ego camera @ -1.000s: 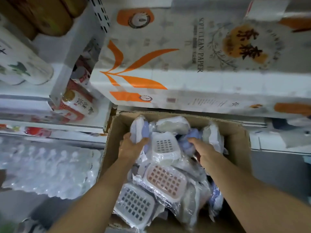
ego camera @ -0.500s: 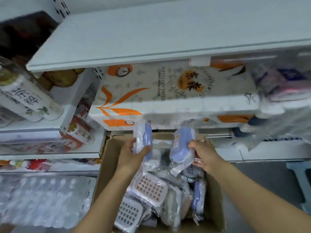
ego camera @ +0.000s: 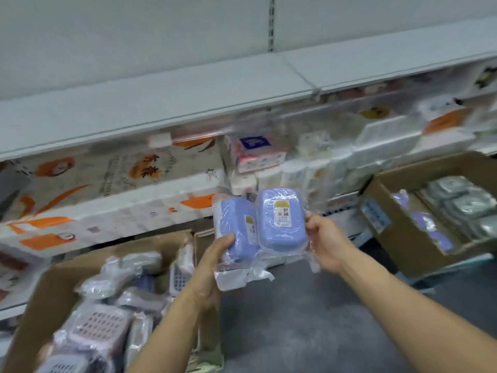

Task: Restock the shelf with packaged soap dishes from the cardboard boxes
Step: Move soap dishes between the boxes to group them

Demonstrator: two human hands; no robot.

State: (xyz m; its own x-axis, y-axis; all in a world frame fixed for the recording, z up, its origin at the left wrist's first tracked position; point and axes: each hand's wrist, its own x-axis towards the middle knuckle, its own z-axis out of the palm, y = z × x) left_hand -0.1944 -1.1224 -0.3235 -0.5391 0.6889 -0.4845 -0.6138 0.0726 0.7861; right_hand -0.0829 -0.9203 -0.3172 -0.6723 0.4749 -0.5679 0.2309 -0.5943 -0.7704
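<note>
Two blue soap dishes in clear wrap are held side by side in front of me, above the floor. My left hand (ego camera: 215,261) grips the left blue soap dish (ego camera: 236,232). My right hand (ego camera: 324,242) grips the right blue soap dish (ego camera: 281,219), whose label faces me. Below left stands an open cardboard box (ego camera: 56,281) with several wrapped soap dishes, white, pink and grey. A second cardboard box (ego camera: 398,230) at the right holds grey and blue wrapped dishes. The white shelf (ego camera: 166,103) above is bare.
Under the bare shelf lie large packs of paper rolls (ego camera: 113,189) with orange print and smaller tissue packs (ego camera: 258,154). Grey floor (ego camera: 309,319) shows between the two boxes.
Both hands lifted the two blue dishes out of the left box, up and to the right, and brought them together. My view swung right, revealing the second box.
</note>
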